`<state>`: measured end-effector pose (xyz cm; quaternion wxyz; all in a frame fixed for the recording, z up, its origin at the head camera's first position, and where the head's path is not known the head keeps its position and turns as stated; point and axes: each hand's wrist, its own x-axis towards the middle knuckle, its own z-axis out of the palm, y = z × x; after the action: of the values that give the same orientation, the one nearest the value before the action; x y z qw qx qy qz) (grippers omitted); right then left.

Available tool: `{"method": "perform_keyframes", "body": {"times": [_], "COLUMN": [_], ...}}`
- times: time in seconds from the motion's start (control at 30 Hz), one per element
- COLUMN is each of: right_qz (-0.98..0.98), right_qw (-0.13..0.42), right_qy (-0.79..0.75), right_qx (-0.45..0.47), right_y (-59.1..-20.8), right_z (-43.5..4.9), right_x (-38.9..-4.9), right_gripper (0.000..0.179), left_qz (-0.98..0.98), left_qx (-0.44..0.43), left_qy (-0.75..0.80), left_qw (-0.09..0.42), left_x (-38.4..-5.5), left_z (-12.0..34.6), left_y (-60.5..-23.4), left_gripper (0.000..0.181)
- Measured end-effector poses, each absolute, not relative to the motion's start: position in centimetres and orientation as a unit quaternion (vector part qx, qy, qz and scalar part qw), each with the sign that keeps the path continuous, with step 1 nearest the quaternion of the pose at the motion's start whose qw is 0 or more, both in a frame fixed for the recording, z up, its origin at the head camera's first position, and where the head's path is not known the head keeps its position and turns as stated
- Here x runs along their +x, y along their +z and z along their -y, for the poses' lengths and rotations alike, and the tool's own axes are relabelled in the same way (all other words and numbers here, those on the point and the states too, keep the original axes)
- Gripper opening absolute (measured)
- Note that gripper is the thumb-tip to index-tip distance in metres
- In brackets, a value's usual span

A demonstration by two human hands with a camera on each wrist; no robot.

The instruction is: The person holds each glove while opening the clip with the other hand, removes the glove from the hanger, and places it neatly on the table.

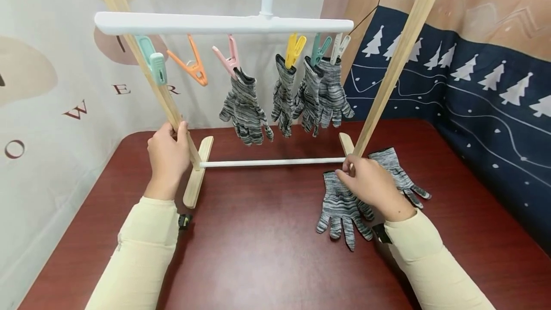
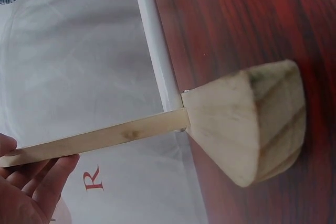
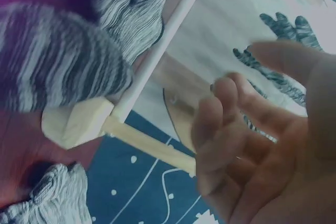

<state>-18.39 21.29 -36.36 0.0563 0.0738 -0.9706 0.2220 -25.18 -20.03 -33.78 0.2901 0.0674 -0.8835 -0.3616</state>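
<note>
My left hand (image 1: 169,149) grips the left wooden post (image 2: 121,136) of a small drying rack, thumb on one side and fingers on the other. My right hand (image 1: 372,181) is beside the foot of the right post (image 1: 402,56); its fingers (image 3: 226,98) are loosely bent, thumb apart, with nothing between them. Below that hand, a grey striped knit glove (image 1: 342,209) lies on the table, and another glove (image 1: 398,171) lies to its right. Several matching gloves hang from the rack's white top bar (image 1: 193,23), among them one on a pink clothespin (image 1: 232,54).
Yellow (image 1: 294,50), teal (image 1: 320,49) and white (image 1: 339,48) clothespins hold the other hanging gloves. A mint clothespin (image 1: 152,61) and an orange clothespin (image 1: 191,63) carry none. A thin white rod (image 1: 275,162) joins the wooden feet on the dark red table (image 1: 267,252).
</note>
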Motion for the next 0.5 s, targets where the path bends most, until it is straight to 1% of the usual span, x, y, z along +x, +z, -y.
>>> {"method": "perform_keyframes", "body": {"times": [0.07, 0.13, 0.27, 0.37, 0.5], "right_qz": [0.959, 0.943, 0.901, 0.876, 0.863], "right_qw": [0.089, 0.119, 0.172, 0.209, 0.233], "right_qy": [0.259, 0.304, 0.390, 0.425, 0.441], "right_qx": [0.072, 0.072, 0.080, 0.089, 0.083], "right_y": [-36.3, -36.2, -35.3, -34.1, -32.4], "right_z": [-21.0, -20.7, -20.2, -19.7, -19.0], "right_x": [-18.6, -18.8, -19.8, -20.9, -22.7], "right_gripper": [0.017, 0.020, 0.035, 0.045, 0.055], "left_qz": [0.883, 0.883, 0.886, 0.886, 0.886], "left_qx": [0.067, 0.066, 0.065, 0.065, 0.065], "left_qy": [-0.361, -0.362, -0.364, -0.362, -0.357], "left_qw": [0.291, 0.290, 0.282, 0.282, 0.288], "left_x": [-25.2, -25.2, -25.3, -25.4, -25.5], "left_z": [20.1, 20.1, 20.2, 20.2, 20.2], "left_y": [-33.8, -33.9, -34.0, -33.9, -33.7], "left_gripper": [0.044, 0.043, 0.044, 0.046, 0.046]}}
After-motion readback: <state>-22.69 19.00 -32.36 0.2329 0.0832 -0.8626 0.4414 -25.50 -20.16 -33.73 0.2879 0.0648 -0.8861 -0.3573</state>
